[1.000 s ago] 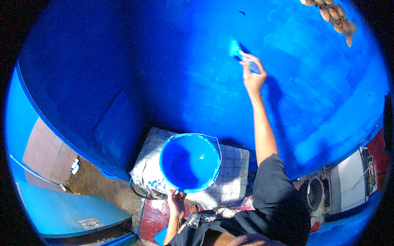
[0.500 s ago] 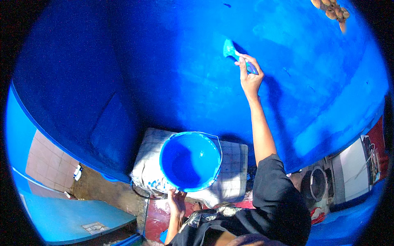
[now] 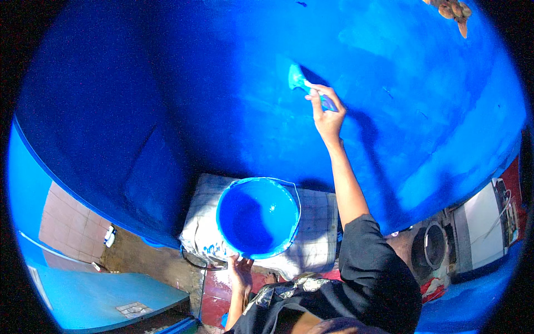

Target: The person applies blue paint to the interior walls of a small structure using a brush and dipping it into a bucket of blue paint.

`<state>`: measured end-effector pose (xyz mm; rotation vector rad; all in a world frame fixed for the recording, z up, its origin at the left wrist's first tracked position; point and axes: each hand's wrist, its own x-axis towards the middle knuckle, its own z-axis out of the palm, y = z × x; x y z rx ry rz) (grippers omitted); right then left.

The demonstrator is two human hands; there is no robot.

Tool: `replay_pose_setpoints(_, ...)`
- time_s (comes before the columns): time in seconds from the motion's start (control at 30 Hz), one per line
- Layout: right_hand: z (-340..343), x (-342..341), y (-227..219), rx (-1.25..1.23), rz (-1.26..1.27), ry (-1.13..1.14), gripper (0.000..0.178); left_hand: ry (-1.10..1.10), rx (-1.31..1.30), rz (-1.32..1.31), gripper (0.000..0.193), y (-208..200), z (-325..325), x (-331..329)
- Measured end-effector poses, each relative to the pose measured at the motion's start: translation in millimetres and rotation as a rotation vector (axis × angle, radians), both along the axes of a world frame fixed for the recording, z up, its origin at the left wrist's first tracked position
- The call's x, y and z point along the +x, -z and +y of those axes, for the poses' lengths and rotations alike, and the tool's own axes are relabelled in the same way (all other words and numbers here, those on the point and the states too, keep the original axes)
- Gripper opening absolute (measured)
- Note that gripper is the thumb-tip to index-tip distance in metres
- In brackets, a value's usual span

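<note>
Brush (image 3: pixel 297 79) is in the upper ctr of the frame, bristles up-left & looking to touch the blue wall (image 3: pixel 261 119), hndl angled down-right. R grip (image 3: pixel 328 111) pinches it, thumb on one side, fingertips on the other, nr where bristles meet hndl. Prob. v. light, hndl stiff, bristles soft & springy; wet w/ bright blue, so likely slick nr the bristle end. Best hold: dry hndl, just behind the bristle base, light pinch, wrist loose; too hard a squeeze gains nothing, prob. just twists it. Below, lower ctr of frame: bucket (image 3: pixel 223 217), open top, thin wire bail (image 3: pixel 298 196) lying along its R side, blue liquid inside w/ a small glint. Bucket prob. much heavier than brush, load sloshy, walls a bit flexy, rim maybe slippery where smeared; bail for lifting, rim + underside for steadying. L grip (image 3: pixel 240 273) has fingers at its near edge, bottom ctr; can't tell if it's clamped or merely propping. Bucket sits on a whitish checked cover (image 3: pixel 317 220), blue smears at its L. Farther out: brownish cluster (image 3: pixel 449 10) upper R, too cut off to ID; dark round tub (image 3: pixel 421 249) lower R.
</note>
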<state>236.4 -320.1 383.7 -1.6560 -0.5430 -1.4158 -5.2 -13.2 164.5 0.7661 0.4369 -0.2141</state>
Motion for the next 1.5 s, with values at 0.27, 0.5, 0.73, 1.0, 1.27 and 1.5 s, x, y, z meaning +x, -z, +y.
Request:
replay_pose_setpoints(0.27, -78, -39, 7, 0.232, -0.104, 0.357, 0.011, -0.071, -0.064, 0.022, 0.026, -4, 1, -3)
replay_pose_setpoints(0.5, -27, -77, 33, 0.138, 0.02, 0.156, 0.01, -0.046, 0.013, 0.061, 0.03, -7, 0, -2)
replay_pose_setpoints(0.73, -28, -11, 42, 0.13, 0.087, 0.043, 0.009, -0.084, 0.001, 0.057, 0.022, -1, 1, -2)
replay_pose_setpoints(1.0, -86, -53, 51, 0.286, -0.033, 0.358, 0.012, -0.082, -0.023, 0.088, 0.02, -1, -1, 1)
replay_pose_setpoints(1.27, -47, -7, 70, 0.262, 0.147, 0.083, 0.008, -0.038, 0.041, 0.017, 0.027, 7, 2, 2)
replay_pose_setpoints(1.5, -64, -47, 63, 0.31, -0.057, 0.39, 0.01, -0.022, 0.031, 0.11, 0.015, 15, 4, 3)
